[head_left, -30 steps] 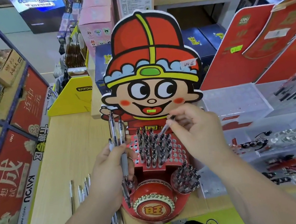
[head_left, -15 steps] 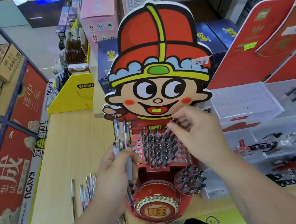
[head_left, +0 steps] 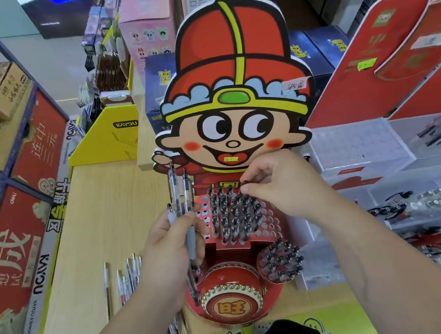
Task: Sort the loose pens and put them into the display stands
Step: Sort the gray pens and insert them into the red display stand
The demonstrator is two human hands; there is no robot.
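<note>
A red cartoon-character display stand (head_left: 266, 225) sits on the wooden table, its perforated red top holding several upright pens. My left hand (head_left: 167, 260) grips a bunch of three clear pens (head_left: 180, 200) upright, just left of the stand. My right hand (head_left: 281, 187) pinches the dark top of one pen (head_left: 244, 184) at the back right of the filled rows; its barrel is sunk among the others. Several loose pens (head_left: 125, 280) lie on the table to the left of my left wrist.
A round side cup (head_left: 281, 264) on the stand holds more pens. Clear acrylic pen racks (head_left: 386, 201) stand to the right. A yellow box (head_left: 108, 136) sits at the back left, red banners and shelving at far left, boxes behind.
My right hand has lowered its pen from a tilted hold above the stand into the back rows. The left hand keeps its bunch of pens. The camera moved slightly closer.
</note>
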